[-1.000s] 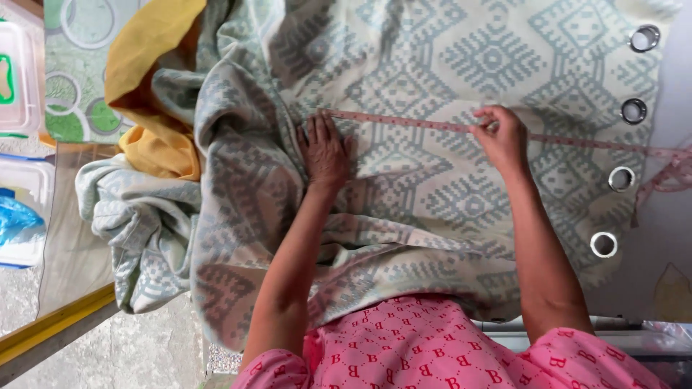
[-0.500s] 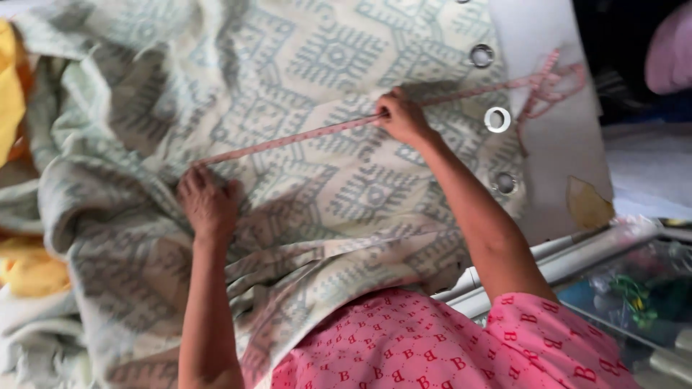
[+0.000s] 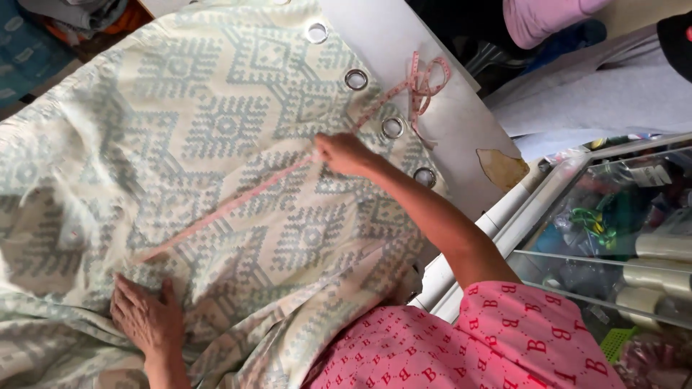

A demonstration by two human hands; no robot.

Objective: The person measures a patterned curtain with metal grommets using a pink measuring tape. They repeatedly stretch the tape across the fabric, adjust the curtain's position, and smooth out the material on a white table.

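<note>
**Tape stretched across curtain – slip and sag risks**

The right hand (image 3: 346, 153) pinches a pink flexible measuring tape (image 3: 238, 202) between pressed-together fingertips, near the eyelet edge of a cream curtain fabric with a grey-green geometric pattern (image 3: 238, 122). The left hand (image 3: 144, 317) lies flat, fingers spread, pressing the fabric just below the tape's lower end; whether it touches the tape itself cannot be told

Risks, as judged:
- The lower end of the tape looks unpinned; a pull from the right hand could drag it off its mark
- The fabric is wrinkled and bunched near the left hand, so the tape may ride over folds and read long
- The spare tape lies coiled (image 3: 425, 79) on the white tabletop (image 3: 404, 36) beyond the metal eyelets (image 3: 355, 78) and could snag on a ring

Around: a glass-topped display case (image 3: 613, 216) of small goods stands to the right, close to the right elbow, limiting arm swing. Grey cloth (image 3: 613, 86) lies beyond it
</note>
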